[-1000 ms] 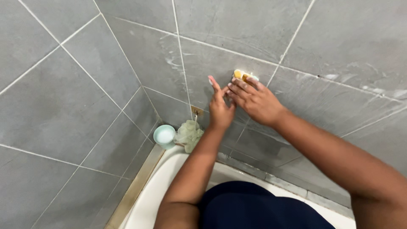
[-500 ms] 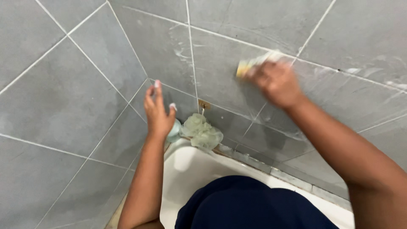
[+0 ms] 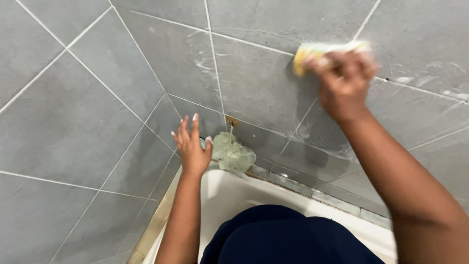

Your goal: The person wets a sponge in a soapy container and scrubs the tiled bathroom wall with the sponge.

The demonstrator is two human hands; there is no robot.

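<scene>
The right hand, in the upper right of the frame, has its grip closed around a yellow rectangular sponge and presses it flat against the grey tiled wall; both hand and sponge are blurred, so the exact finger placement cannot be made out. Pale soapy streaks mark the tiles around the sponge and along the white grout lines. The left hand, at centre left, holds nothing: its fingers are spread open and raised just in front of the wall, close to the corner. Just beside it, at centre frame, a pale green mesh bath puff sits in the corner above the rim of the white bathtub, beneath a small brass-coloured fitting. Risks noted: the wet, soapy tile offers poor purchase, so the sponge could skid out of the grip; the free hand is not braced, and a slip could send the body forward over the tub; the puff could be knocked off the rim.
</scene>
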